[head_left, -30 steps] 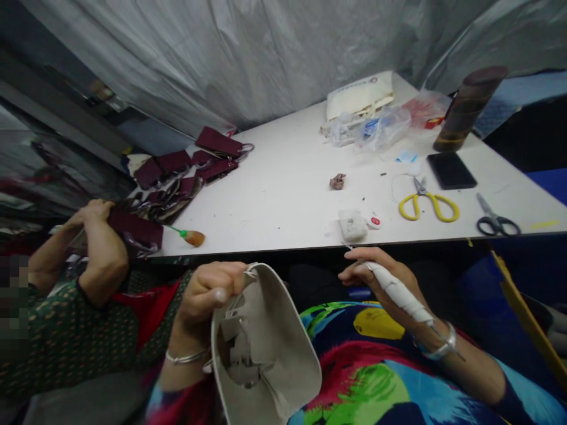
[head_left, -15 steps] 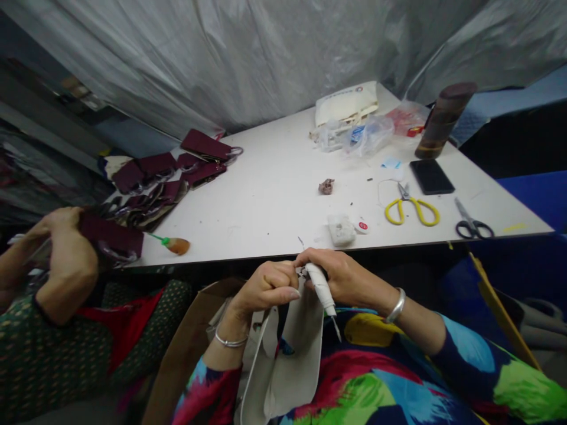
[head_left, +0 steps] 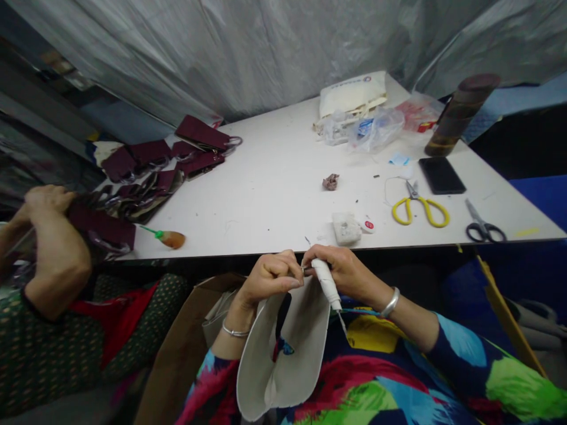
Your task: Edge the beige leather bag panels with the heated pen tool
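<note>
Fingers (head_left: 283,277) pinch beige bag (head_left: 287,348); right hand (head_left: 343,274) grips tool (head_left: 326,283).

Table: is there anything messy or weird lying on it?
A small brown crumpled scrap lies alone mid-table, like litter. The maroon pouches sit in a jumbled pile at the left edge, overlapping at odd angles. Nothing looks spilled or broken.

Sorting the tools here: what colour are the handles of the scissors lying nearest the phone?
Yellow handles on the scissors, beside the black phone; the head view shows them clearly.
</note>
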Available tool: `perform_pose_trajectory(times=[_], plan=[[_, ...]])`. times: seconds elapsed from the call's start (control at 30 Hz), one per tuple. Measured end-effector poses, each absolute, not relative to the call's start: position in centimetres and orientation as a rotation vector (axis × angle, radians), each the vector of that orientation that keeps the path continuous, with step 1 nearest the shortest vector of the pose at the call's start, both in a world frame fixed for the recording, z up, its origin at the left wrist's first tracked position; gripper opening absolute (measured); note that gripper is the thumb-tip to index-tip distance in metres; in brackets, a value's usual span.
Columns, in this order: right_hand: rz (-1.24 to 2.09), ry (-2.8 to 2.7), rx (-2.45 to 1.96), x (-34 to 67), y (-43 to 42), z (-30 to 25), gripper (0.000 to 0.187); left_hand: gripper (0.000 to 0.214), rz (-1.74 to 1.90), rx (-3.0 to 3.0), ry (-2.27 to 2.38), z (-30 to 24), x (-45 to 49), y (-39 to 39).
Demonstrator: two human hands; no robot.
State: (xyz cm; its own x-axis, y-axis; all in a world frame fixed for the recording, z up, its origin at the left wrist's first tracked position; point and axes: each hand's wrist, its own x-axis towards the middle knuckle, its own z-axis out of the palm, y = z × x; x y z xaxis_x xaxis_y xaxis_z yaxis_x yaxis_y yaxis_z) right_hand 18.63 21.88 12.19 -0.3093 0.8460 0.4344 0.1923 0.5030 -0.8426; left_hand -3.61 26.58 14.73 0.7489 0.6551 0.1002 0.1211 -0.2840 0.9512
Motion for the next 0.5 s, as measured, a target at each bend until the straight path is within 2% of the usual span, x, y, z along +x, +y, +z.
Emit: perform_pose_trajectory(times=[0.13, 0.27, 0.37, 0.5], plan=[[0.802, -1.760, -0.884, 18.2, 22.0, 11.4, 0.015, 0.052, 0.735, 1.619, 0.664, 13.5, -3.7, 26.4], [0.883, -1.603, -0.924, 18.0, 22.0, 10.9, 0.007, 0.030, 0.923, 1.381, 0.725, 13.2, -3.6, 26.5], [0.901, -1.529, -0.952, 17.8, 22.1, 10.9, 0.004, 0.041, 0.782, 1.462, 0.839, 13.8, -3.2, 26.2], [0.901, -1.523, -0.981, 17.6, 22.2, 11.1, 0.007, 0.039, 0.642, 1.685, 1.099, 14.0, -2.5, 25.5]])
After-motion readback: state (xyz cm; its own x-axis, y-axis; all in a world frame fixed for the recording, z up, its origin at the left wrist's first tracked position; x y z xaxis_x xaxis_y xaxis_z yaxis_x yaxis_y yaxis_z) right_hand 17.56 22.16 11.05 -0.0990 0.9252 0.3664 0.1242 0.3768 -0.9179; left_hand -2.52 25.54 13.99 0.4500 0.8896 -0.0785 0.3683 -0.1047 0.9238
